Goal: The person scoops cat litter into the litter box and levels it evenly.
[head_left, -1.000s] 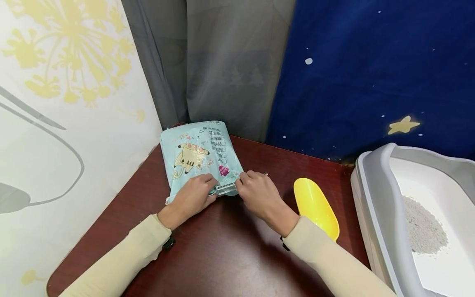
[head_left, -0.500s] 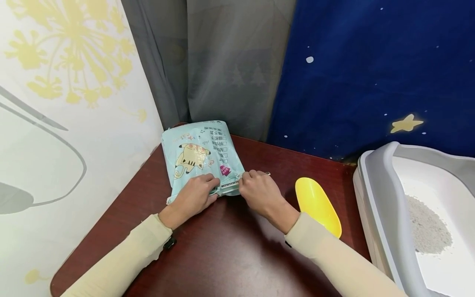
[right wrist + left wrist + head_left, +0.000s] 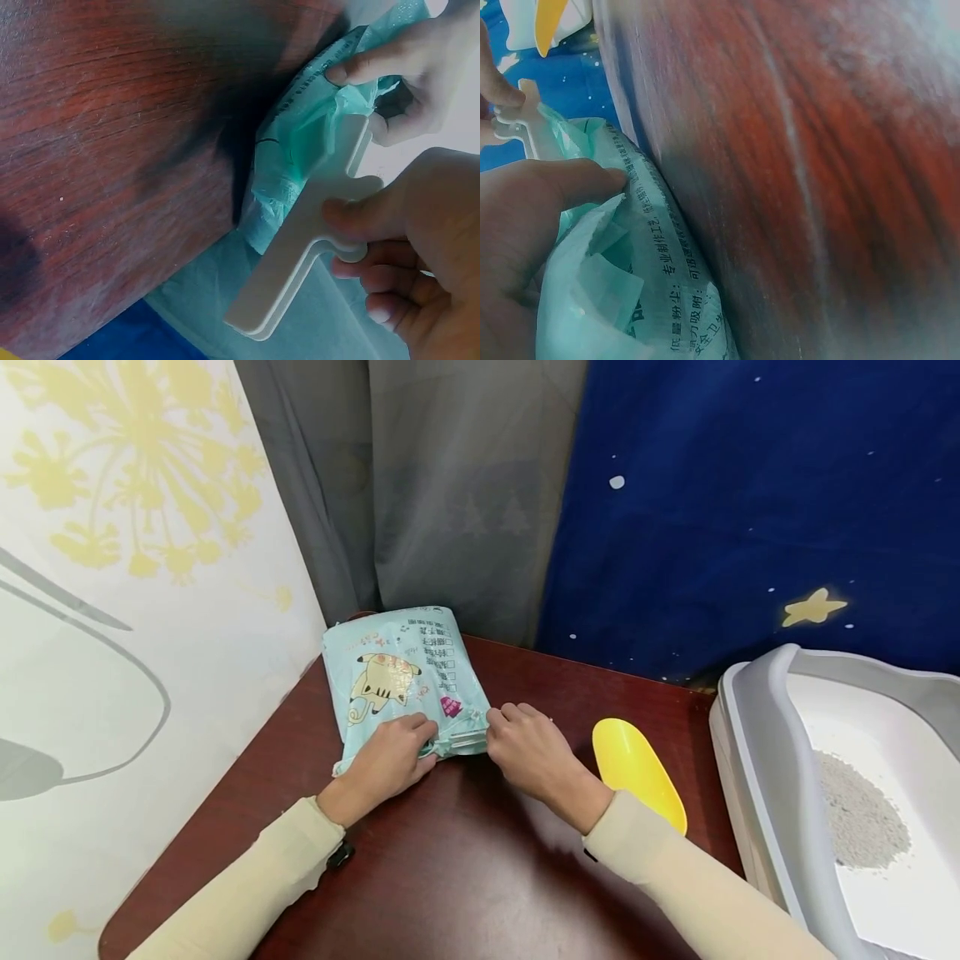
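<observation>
A pale blue printed bag [image 3: 401, 664] with a cartoon cat lies on the table, its folded mouth toward me. My left hand [image 3: 390, 760] pinches the mouth at the left; the left wrist view shows the thumb [image 3: 592, 180] pressed on the crumpled plastic. My right hand [image 3: 532, 756] is at the bag's right corner. In the right wrist view, that hand pinches a white bag clip [image 3: 289, 255] by its tabs between thumb and fingers. One end of the clip overlaps the bag's mouth, close to the left hand's fingertips.
A yellow scoop [image 3: 637, 772] lies on the dark red table [image 3: 450, 877], right of my right hand. Farther right stands a grey and white litter box [image 3: 806, 827] with grey litter [image 3: 862, 814] inside. A white patterned wall [image 3: 150, 693] borders the left; grey and blue curtains [image 3: 465, 527] hang behind.
My right hand has shifted slightly to the right along the bag's edge. The left hand keeps its grip, and the folds between the hands have changed shape.
</observation>
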`<state>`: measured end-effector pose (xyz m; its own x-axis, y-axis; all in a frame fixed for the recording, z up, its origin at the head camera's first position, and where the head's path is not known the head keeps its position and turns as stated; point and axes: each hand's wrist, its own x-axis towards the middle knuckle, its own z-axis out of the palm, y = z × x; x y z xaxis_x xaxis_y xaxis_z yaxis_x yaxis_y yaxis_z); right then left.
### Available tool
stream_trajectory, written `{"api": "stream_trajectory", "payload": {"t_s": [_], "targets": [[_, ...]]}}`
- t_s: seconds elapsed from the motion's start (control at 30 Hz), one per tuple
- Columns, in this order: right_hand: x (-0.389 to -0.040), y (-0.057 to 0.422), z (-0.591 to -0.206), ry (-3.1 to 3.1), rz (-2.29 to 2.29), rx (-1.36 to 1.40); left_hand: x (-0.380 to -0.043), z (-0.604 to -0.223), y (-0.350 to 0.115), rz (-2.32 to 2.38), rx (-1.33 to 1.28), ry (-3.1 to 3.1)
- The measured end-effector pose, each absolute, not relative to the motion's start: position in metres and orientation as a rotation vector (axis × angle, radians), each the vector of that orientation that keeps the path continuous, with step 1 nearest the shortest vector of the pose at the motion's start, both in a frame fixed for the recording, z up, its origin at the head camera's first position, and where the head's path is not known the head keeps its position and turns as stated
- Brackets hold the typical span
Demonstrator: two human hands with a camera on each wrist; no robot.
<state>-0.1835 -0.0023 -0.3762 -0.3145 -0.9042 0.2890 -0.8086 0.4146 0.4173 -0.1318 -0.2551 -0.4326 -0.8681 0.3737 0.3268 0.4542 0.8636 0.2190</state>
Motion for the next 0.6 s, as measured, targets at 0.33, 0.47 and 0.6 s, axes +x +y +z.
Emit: {"api": "stream_trajectory", "payload": {"t_s": [0.33, 0.47, 0.6], "targets": [[-0.18, -0.019, -0.379, -2.158, -0.439, 1.517, -0.132, -0.433, -0.257, -0.452, -0.6, -2.786], [-0.177, -0.027, -0.384, -2.115, -0.511, 1.535, -0.132, -0.432, -0.256, -0.491, -0.558, -2.811], [-0.177, -0.032, -0.389, -2.09, -0.549, 1.529, -0.132, -0.432, -0.256, -0.536, -0.497, -2.835]]}}
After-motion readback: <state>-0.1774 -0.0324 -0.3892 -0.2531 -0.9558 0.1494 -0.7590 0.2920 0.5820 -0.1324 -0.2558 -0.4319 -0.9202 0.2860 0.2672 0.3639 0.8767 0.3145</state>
